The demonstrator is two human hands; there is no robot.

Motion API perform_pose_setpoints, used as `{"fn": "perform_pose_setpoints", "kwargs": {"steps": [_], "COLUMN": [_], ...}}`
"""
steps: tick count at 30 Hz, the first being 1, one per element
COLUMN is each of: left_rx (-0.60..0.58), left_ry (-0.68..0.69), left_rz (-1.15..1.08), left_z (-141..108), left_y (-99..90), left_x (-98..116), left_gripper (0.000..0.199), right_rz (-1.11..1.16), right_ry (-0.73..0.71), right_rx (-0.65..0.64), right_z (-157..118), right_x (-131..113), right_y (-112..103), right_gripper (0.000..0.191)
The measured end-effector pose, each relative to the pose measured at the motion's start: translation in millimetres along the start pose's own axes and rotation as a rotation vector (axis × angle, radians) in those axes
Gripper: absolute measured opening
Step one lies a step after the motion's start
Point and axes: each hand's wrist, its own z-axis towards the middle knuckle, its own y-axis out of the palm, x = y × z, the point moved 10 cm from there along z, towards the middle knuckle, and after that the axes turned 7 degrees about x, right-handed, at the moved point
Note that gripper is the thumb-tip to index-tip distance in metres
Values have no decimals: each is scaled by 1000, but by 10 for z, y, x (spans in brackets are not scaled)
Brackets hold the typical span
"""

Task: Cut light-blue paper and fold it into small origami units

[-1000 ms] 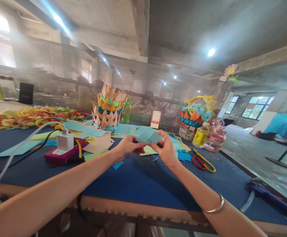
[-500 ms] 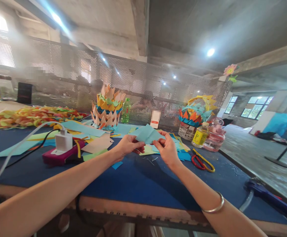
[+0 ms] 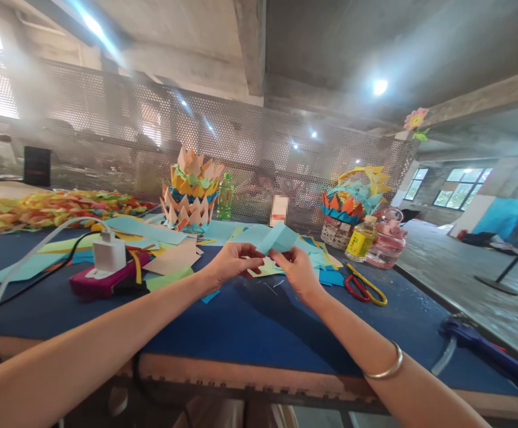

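Note:
Above the middle of the table a piece of light blue paper (image 3: 281,238) is held up, with a folded-over flap showing. My right hand (image 3: 298,273) pinches its lower edge between thumb and fingers. At the lower left corner of the paper is my left hand (image 3: 234,261), its thumb and fingers bent together there; the exact contact is partly hidden. Beneath and behind both hands lie more light blue and pale green sheets (image 3: 265,268). Scissors (image 3: 366,286) with one red and one yellow handle rest to the right of my right hand.
A layered paper-petal craft (image 3: 191,193) stands behind, near a green bottle (image 3: 225,199). Further right are a paper-decorated basket (image 3: 339,229), a yellow-labelled bottle (image 3: 360,241) and a pink jug (image 3: 387,244). A magenta power strip (image 3: 107,282) with a white charger lies left. A blue-handled tool (image 3: 477,345) sits at the right edge.
The light blue paper, spread between both hands before, is now folded over and sits slightly further right. My left fingers have moved to its lower left corner.

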Motion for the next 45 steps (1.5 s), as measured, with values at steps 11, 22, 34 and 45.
{"fn": "perform_pose_setpoints", "kwargs": {"steps": [11,22,34,45], "left_rx": [262,116,161,212], "left_ry": [787,756,452,256], "left_rz": [490,643,393,160], "left_z": [-262,-217,37,130], "left_y": [-141,16,-149,-265], "left_x": [767,646,359,136], "left_gripper": [52,33,17,24], "right_rz": [84,73,106,200], "right_ry": [119,25,35,187], "right_rx": [-59,-90,-136,-134], "right_z": [33,32,2,-66], "right_x": [146,56,62,125], "right_y": [27,46,114,164], "right_gripper": [19,21,23,24]}}
